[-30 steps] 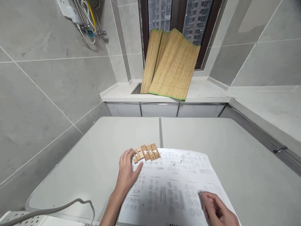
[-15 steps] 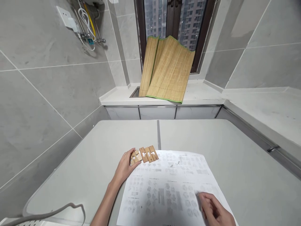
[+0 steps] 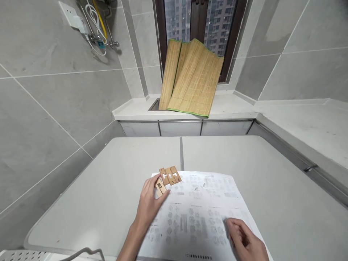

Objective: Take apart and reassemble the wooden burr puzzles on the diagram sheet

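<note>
Light wooden notched pieces (image 3: 161,186) lie between the thumb and fingers of my left hand (image 3: 149,197), which is closed around them at the upper left of a printed sheet (image 3: 201,214). Just beyond them, three darker flat wooden pieces with cut-out slots (image 3: 170,175) lie side by side near the sheet's top left corner; numbers are marked on some. My right hand (image 3: 246,239) rests at the lower right of the sheet with its fingers curled in, and whether anything is inside them is hidden.
The sheet lies on a pale table (image 3: 108,181) with a grey centre seam. Behind it, a bamboo mat (image 3: 193,79) leans at the window on a white counter (image 3: 233,105). A grey cable (image 3: 88,250) runs at the lower left.
My left hand has shifted slightly right and nearer, with the light wooden pieces now turned and closer under its fingers. My right hand stays curled in nearly the same place.
</note>
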A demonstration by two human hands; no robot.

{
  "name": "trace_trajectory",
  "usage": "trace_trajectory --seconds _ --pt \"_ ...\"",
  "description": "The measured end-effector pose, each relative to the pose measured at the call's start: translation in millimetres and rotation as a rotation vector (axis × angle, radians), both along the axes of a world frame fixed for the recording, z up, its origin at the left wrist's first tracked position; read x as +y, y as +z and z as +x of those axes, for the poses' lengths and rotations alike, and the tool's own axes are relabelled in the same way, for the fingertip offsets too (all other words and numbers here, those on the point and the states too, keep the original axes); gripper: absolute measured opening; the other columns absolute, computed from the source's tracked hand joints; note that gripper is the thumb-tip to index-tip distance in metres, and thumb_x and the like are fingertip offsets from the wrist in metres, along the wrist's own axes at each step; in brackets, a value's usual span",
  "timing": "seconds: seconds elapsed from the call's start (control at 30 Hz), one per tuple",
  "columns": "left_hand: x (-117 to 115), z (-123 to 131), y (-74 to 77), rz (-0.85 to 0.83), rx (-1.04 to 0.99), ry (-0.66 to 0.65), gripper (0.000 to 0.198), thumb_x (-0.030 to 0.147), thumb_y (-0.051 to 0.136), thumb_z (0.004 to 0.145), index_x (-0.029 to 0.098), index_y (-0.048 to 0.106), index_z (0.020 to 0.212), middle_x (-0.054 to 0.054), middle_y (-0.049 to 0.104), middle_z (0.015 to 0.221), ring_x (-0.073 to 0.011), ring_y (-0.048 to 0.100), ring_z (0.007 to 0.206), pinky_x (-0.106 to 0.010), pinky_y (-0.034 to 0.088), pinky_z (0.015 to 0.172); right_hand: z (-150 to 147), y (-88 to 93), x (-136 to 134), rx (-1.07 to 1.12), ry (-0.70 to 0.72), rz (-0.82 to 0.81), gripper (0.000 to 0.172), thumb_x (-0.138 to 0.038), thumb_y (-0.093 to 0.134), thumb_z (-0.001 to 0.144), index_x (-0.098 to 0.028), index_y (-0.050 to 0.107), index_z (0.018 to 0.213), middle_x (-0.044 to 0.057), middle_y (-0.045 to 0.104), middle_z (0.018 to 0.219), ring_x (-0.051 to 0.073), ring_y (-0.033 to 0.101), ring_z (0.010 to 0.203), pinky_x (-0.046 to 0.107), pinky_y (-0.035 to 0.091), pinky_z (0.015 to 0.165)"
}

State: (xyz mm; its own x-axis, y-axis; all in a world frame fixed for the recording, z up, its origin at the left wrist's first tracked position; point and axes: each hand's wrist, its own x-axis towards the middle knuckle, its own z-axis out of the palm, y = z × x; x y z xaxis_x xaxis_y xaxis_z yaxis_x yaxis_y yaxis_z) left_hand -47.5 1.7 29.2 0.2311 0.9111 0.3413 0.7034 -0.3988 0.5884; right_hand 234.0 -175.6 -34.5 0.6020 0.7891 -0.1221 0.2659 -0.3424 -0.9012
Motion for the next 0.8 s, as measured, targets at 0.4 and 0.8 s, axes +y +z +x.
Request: trace_trajectory --seconds 0.4,0.8 --pt "15.7 -20.9 -11.4 -0.099 0.108 0.12 0.062 0.042 0.071 0.089 0.023 0.05 0.144 -0.012 0.064 0.141 -0.0345 0.061 0.127 -0.048 0.051 0.105 -0.1 3.2 -0.3 0.036 0.005 0.004 0.049 -0.072 0.059 0.087 -0.025 0.073 0.088 -0.001 0.059 0.061 0.016 0.05 0.057 0.024 0.045 0.056" --pt "16.2 -22.3 -9.5 -0.11 0.098 0.11 0.063 0.048 0.07 0.091 0.023 0.051 0.146 -0.013 0.067 0.128 -0.0364 0.062 0.123 -0.051 0.054 0.101 -0.1 5.2 0.4 0.034 0.014 0.042 0.05 -0.073 0.06 0.088 -0.024 0.072 0.087 -0.001 0.059 0.061 0.016 0.05 0.055 0.024 0.045 0.054"
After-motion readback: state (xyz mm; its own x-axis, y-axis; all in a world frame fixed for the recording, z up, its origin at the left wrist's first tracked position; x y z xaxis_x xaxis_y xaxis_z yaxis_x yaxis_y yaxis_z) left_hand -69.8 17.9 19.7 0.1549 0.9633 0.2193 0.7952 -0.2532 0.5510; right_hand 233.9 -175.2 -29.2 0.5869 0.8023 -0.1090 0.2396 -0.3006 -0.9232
